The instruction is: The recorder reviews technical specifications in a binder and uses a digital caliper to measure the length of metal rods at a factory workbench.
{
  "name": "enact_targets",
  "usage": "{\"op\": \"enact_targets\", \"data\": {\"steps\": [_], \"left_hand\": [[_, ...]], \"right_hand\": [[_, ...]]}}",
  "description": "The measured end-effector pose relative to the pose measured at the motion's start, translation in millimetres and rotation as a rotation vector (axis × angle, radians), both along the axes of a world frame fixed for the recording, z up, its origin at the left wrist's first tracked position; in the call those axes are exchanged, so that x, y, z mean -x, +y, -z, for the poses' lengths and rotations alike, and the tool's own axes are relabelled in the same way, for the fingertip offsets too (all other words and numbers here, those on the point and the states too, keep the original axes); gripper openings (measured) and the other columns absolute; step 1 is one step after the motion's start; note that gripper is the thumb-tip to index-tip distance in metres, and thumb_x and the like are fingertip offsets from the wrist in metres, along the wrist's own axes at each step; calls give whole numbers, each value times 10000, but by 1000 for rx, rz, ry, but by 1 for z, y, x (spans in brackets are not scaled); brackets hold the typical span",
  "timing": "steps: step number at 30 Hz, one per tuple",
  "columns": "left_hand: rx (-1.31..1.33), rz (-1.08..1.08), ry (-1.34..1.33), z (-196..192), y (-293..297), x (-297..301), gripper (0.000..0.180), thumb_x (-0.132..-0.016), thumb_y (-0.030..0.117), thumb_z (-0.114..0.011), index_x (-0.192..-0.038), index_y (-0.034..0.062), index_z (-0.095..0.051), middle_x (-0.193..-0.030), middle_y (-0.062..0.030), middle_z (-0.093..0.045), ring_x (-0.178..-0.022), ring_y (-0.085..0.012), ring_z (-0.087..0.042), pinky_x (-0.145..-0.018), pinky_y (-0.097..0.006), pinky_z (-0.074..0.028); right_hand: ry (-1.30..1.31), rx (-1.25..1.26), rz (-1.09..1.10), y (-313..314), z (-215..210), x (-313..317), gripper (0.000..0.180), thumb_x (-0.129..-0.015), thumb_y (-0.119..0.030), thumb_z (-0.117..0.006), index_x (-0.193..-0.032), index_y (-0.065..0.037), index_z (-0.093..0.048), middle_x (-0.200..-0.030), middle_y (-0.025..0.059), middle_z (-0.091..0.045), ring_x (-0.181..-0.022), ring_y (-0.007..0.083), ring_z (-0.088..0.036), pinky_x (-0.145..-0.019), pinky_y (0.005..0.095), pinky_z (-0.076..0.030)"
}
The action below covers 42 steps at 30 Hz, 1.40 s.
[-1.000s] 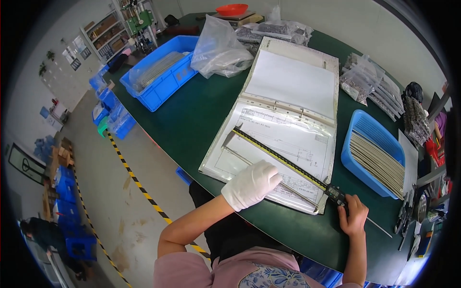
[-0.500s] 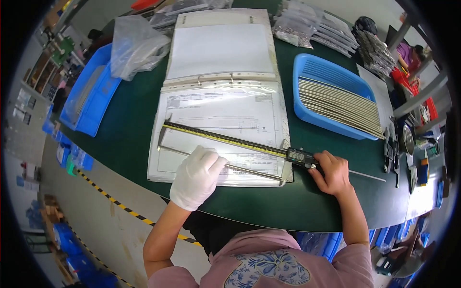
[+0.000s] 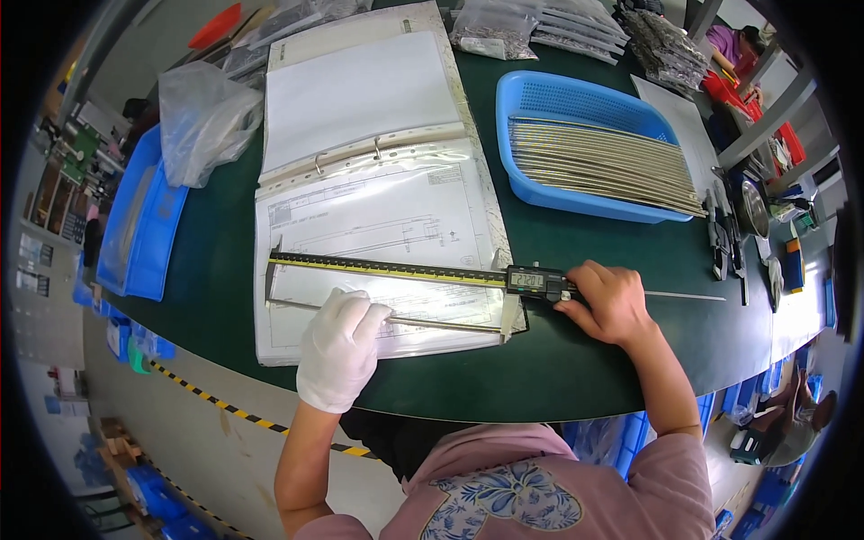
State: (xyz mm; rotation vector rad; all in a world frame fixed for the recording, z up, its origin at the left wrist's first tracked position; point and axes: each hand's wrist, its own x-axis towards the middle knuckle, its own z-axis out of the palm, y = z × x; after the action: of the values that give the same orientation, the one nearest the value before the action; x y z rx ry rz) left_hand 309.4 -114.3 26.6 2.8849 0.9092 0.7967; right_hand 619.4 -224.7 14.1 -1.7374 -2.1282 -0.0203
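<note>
Since the earlier frame your view has turned, so the binder (image 3: pixel 360 27) and blue basket (image 3: pixel 585 97) sit further left in it; the caliper (image 3: pixel 387 268) keeps its lie on the page. The thin rod (image 3: pixel 441 323) spans its jaws, long axis left to right, roughly parallel to the beam on your side. Your gloved left hand (image 3: pixel 338 349), nearer the rod, pinches it; your bare right hand (image 3: pixel 612 301) curls round the caliper's display end

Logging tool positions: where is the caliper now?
In the head view's centre, the caliper stretches over the binder, held by the right hand beside its display.
</note>
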Motion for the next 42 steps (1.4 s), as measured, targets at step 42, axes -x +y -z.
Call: {"op": "enact_targets", "data": {"steps": [42], "left_hand": [[55, 3, 118, -9, 2, 4, 259, -678, 35, -665, -928, 84, -615, -855, -85, -534, -852, -284, -567, -710, -377, -486]], "right_hand": [[141, 28, -4, 3, 3, 2, 377, -747, -420, -620, -819, -56, -556, -711, 86, -544, -573, 293, -558, -486, 382, -436]]}}
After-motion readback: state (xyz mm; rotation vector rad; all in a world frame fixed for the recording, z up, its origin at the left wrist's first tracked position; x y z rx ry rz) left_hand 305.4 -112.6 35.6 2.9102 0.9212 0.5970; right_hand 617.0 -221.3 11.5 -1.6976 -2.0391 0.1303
